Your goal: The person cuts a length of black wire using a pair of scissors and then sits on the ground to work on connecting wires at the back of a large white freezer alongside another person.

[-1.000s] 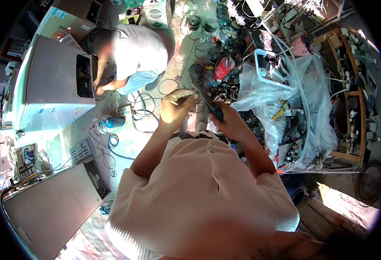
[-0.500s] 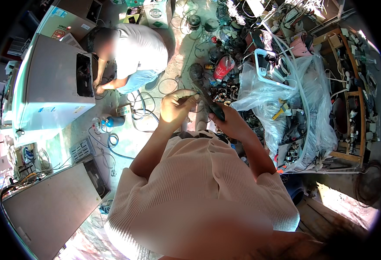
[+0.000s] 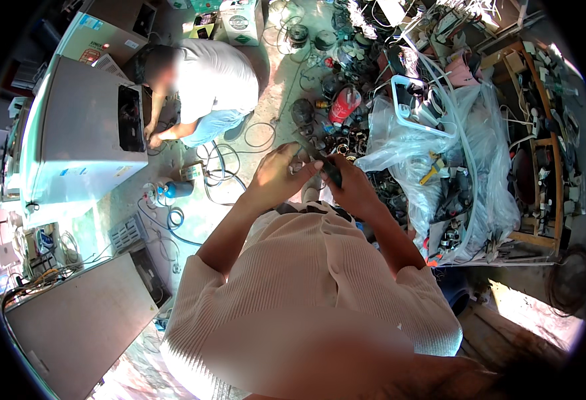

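- As I watch the head view from afar, I see the right hand (image 3: 355,189) with fingers wrapped around a long dark tool (image 3: 333,175) near mid-frame.
- The left hand (image 3: 274,177) curls just left of the tool, thumb beside it; I cannot tell whether its fingers grip anything.
- At upper left, a person (image 3: 216,73) bends beside a pale appliance (image 3: 83,117).

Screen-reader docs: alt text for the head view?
A person's right hand grips a long dark object, the left hand close by. Upper left, a co-worker bends beside a pale appliance; at right, crumpled clear plastic.
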{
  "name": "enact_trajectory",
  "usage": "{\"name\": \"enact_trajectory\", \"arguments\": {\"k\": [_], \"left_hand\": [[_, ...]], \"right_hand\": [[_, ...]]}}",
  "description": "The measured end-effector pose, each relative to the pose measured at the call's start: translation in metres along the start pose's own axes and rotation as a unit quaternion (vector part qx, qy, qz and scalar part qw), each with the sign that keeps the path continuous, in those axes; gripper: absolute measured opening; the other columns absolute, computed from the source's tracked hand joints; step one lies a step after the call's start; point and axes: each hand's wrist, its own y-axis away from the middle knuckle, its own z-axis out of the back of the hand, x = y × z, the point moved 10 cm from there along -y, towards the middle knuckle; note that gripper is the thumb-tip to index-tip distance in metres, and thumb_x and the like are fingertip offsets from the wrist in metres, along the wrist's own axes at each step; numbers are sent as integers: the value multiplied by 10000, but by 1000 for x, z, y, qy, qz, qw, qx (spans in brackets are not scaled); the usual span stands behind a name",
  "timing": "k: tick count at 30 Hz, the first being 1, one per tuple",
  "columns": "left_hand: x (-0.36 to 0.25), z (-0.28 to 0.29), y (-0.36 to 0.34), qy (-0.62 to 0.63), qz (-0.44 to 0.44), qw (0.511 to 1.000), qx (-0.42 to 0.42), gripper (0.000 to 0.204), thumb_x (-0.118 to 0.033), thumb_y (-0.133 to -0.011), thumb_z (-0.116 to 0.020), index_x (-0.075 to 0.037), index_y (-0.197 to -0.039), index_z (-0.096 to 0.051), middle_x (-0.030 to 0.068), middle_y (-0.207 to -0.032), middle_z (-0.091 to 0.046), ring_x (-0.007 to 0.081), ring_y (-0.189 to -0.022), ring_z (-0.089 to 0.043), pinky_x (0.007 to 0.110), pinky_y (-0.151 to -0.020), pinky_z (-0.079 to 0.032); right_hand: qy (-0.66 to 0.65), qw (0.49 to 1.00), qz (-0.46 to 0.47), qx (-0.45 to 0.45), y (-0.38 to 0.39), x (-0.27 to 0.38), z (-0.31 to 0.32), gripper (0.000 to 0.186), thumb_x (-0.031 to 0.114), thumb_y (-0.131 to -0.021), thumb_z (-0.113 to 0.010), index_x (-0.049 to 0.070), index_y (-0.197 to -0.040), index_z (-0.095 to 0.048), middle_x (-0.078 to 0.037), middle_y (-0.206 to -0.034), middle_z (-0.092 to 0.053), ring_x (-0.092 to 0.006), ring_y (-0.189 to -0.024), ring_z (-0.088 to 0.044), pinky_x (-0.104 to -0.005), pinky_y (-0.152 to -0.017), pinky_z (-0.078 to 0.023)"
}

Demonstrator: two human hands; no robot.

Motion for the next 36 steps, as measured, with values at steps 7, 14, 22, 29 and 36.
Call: {"name": "enact_trajectory", "arguments": {"k": [7,14,22,29,36], "left_hand": [[-3,5,6,47,-44,992,-105,282,-217,-794,-709,10,-866,-557,128,-756,-563,255,-677,-581,350,-610,-451],[-8,5,8,100,-6,991,-87,297,-97,-769,-723,-11,-722,-443,39,-581,-403,132,-536,-382,273,-494,-371],[9,-1,16,137,-51,976,-161,414,-29,-748,-734,-38,-635,-336,0,-506,-314,61,-501,-302,240,-428,-314],[6,-2,17,156,-57,972,-164,394,40,-754,-700,-23,-641,-328,-10,-553,-325,48,-526,-337,225,-478,-389],[7,-5,13,196,-25,973,-123,360,110,-776,-633,-15,-636,-325,-20,-573,-349,37,-621,-519,230,-553,-470]], "right_hand": [[-17,1000,-18,-3,3,7,4,288,167,-875,-561,38,-1114,-466,-204,-914,-599,-400,-842,-600,-427,-708,-465],[-115,993,-31,4,4,13,3,266,132,-850,-565,50,-1093,-494,-223,-935,-603,-419,-895,-585,-438,-730,-470],[-74,997,-1,-11,3,9,3,302,81,-829,-587,31,-1102,-468,-191,-921,-591,-387,-835,-596,-394,-712,-463],[-69,997,10,-36,8,9,6,321,79,-831,-594,29,-1125,-475,-198,-951,-593,-387,-863,-594,-386,-736,-465],[-82,995,21,-56,10,13,9,335,43,-795,-544,21,-1128,-513,-225,-1010,-590,-414,-929,-570,-432,-787,-462]]}}
